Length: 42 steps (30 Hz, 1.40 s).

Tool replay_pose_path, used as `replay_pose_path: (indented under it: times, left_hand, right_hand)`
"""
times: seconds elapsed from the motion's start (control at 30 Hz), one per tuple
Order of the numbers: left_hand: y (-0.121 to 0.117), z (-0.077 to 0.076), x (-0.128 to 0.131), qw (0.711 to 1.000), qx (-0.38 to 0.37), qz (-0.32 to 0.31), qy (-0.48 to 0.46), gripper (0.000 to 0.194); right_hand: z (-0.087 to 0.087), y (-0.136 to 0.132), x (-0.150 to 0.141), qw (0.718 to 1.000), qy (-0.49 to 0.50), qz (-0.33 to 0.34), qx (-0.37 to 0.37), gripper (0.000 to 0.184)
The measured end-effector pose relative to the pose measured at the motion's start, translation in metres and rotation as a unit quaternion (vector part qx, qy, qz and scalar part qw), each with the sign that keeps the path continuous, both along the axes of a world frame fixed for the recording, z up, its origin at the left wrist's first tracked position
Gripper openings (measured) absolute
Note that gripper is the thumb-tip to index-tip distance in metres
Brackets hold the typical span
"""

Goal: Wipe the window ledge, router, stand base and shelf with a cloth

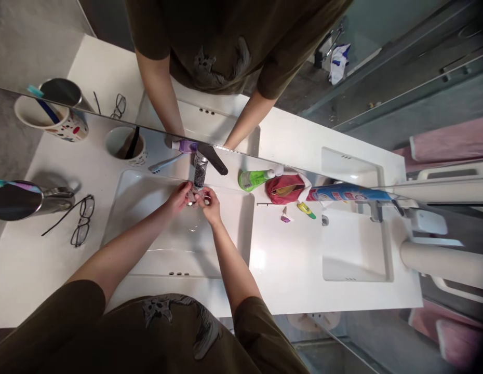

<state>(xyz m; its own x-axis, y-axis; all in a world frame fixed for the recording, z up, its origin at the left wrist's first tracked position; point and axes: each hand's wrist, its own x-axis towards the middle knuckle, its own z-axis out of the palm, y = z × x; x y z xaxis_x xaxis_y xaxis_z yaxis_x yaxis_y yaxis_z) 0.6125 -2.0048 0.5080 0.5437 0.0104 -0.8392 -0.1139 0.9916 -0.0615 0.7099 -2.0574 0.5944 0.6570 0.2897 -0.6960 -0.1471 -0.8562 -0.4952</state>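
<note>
My left hand (178, 199) and right hand (210, 205) close their fingers narrowly around a small shiny thing (192, 202) above the sink (229, 234).

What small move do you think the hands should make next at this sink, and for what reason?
Probably they should ease slightly away from the spout, toward the middle of the basin. The left hand and right hand meet right beside the chrome faucet, above the white sink basin, so this would likely avoid knocking it. Whether they hold anything is hard to tell.
</note>
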Motion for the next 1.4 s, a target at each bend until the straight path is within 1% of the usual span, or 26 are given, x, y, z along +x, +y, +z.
replay_pose_path:
  times: [0.07,0.17,0.27,0.33,0.43,0.5,0.57,0.63,0.7,0.8,0.9,0.97,1.03,1.1,1.17,1.23,1.3,1.33,1.4]
  left_hand:
    - [0.004,0.003,-0.007,1.0,0.021,-0.002,-0.018,0.043]
    - [0.015,0.002,-0.021,0.996,0.066,-0.039,-0.04,0.051]
    - [0.028,-0.007,-0.04,0.992,0.089,-0.086,-0.019,0.047]
    - [0.035,-0.013,-0.051,0.988,0.092,-0.124,0.005,0.043]
    - [0.037,-0.015,-0.06,0.98,0.098,-0.175,0.01,0.038]
    - [0.035,-0.01,-0.057,0.979,0.087,-0.182,-0.002,0.042]
    - [0.034,-0.002,-0.052,0.978,0.095,-0.186,-0.022,0.05]
    - [0.036,0.005,-0.047,0.969,0.143,-0.199,-0.03,0.051]
    - [0.044,0.009,-0.047,0.956,0.196,-0.217,-0.017,0.049]
    - [0.059,0.005,-0.051,0.944,0.215,-0.249,-0.024,0.045]
    - [0.073,-0.005,-0.059,0.932,0.207,-0.29,-0.058,0.041]
    - [0.08,-0.011,-0.063,0.929,0.196,-0.306,-0.066,0.04]
    - [0.084,-0.015,-0.068,0.938,0.178,-0.293,-0.048,0.04]
    - [0.087,-0.017,-0.072,0.955,0.161,-0.251,-0.008,0.038]
    - [0.088,-0.017,-0.076,0.968,0.149,-0.198,0.022,0.033]
    - [0.089,-0.014,-0.078,0.976,0.144,-0.162,0.031,0.028]
    - [0.09,-0.01,-0.08,0.975,0.155,-0.154,0.035,0.026]
    - [0.091,-0.009,-0.08,0.971,0.171,-0.161,0.038,0.026]
    - [0.093,-0.005,-0.081,0.957,0.217,-0.186,0.043,0.027]
  right_hand:
    - [-0.008,-0.008,-0.011,0.999,0.034,-0.022,0.006,0.044]
    - [-0.021,-0.008,-0.013,0.992,0.077,-0.098,0.02,0.038]
    - [-0.031,0.0,-0.01,0.975,0.115,-0.177,0.064,0.036]
    - [-0.034,0.006,-0.01,0.956,0.144,-0.233,0.102,0.035]
    - [-0.038,0.014,-0.017,0.94,0.167,-0.273,0.118,0.032]
    - [-0.039,0.016,-0.021,0.941,0.172,-0.272,0.108,0.03]
    - [-0.039,0.016,-0.022,0.944,0.179,-0.259,0.099,0.03]
    - [-0.036,0.013,-0.016,0.947,0.202,-0.235,0.088,0.032]
    - [-0.031,0.008,-0.007,0.949,0.228,-0.206,0.073,0.033]
    - [-0.024,0.002,0.009,0.953,0.235,-0.183,0.05,0.032]
    - [-0.021,-0.001,0.017,0.959,0.209,-0.185,0.038,0.034]
    - [-0.021,-0.001,0.018,0.959,0.202,-0.195,0.04,0.037]
    - [-0.021,-0.001,0.018,0.955,0.208,-0.205,0.055,0.042]
    - [-0.02,-0.004,0.019,0.953,0.22,-0.196,0.067,0.047]
    - [-0.019,-0.007,0.021,0.958,0.234,-0.158,0.055,0.049]
    - [-0.018,-0.01,0.021,0.965,0.238,-0.111,0.025,0.044]
    - [-0.019,-0.012,0.021,0.969,0.231,-0.09,0.017,0.038]
    - [-0.019,-0.012,0.019,0.969,0.227,-0.094,0.026,0.036]
    - [-0.021,-0.01,0.016,0.965,0.226,-0.122,0.052,0.035]
